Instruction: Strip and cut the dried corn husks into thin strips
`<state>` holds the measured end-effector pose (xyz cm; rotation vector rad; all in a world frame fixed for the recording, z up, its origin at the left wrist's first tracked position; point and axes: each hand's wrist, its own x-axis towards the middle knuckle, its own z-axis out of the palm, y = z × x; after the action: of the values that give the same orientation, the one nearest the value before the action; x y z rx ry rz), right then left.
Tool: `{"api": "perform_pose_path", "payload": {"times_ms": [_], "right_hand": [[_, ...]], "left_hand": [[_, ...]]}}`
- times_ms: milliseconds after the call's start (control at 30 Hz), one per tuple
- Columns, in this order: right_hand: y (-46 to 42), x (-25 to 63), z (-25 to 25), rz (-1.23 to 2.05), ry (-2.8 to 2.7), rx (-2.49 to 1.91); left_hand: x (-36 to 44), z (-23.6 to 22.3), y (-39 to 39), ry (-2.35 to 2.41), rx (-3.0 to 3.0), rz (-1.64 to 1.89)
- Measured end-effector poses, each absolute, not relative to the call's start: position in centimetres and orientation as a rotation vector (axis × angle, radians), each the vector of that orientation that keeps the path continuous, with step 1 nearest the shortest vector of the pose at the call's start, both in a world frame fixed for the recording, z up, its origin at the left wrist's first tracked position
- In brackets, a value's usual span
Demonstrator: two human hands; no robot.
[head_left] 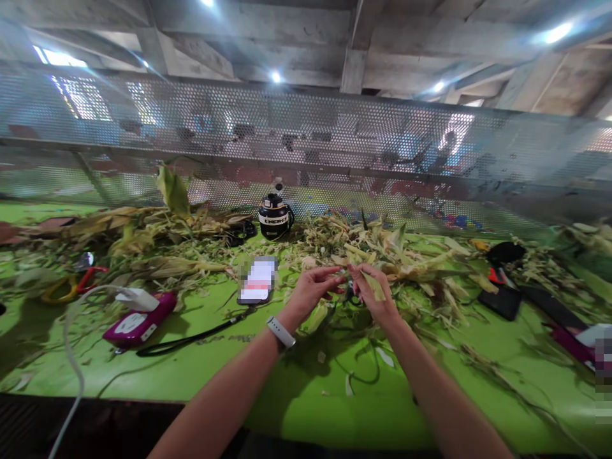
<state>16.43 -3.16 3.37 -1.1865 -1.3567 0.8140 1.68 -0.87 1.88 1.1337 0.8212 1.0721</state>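
Note:
My left hand (316,292), with a pale watch band (281,332) on its wrist, is pinched closed; what lies between its fingertips is too small to make out. Close beside it, almost touching, my right hand (377,298) is closed on a pale green strip of corn husk (373,286). Below the fingers a dark looped object shows in part, its kind unclear. A light green piece of husk (316,317) lies on the table just under my left hand. A heap of husks and shreds (406,258) spreads behind both hands.
On the green table (335,408) lie a phone (258,280) with a black strap, a purple power strip (138,322) with a white charger and cable, and scissors (90,278). A black jug (275,217) stands before a perforated metal screen (310,146). More husks (129,233) lie left.

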Motion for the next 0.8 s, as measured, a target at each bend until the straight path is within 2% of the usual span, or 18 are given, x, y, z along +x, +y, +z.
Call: {"api": "perform_pose_path", "payload": {"times_ms": [500,800], "right_hand": [[-2.90,16.07,3.34,0.848,-1.291,-1.193],[-2.67,15.97,3.04,0.853,-1.247,-1.162]], "left_hand": [[1.97,1.93,-0.80,0.753,1.135,1.209],[1.49,1.53,-0.62,0.763,1.192,0.970]]}}
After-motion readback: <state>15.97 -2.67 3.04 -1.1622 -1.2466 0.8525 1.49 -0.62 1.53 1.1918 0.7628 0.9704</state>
